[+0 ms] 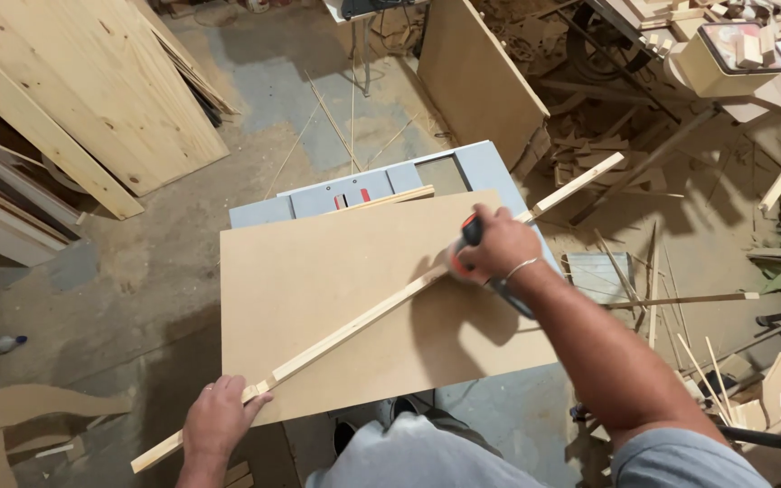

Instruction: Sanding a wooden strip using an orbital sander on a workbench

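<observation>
- Nearest the lens, the left hand (pixel 217 422) pinched the low end of a long thin wooden strip (pixel 354 327), fingers closed on it just off the board's corner.
- That strip lay diagonally across the brown fibreboard panel (pixel 318 289) resting on the grey saw counter (pixel 490 167).
- Up the strip, the right hand (pixel 497 246) was wrapped around an orange-and-black tool (pixel 468 237), pressed against the strip.
- Risk, as I judged it: so slender a strip could flex or skate sideways under that pressure.
- Also, the panel overhung the counter and might tip if leaned on.
</observation>
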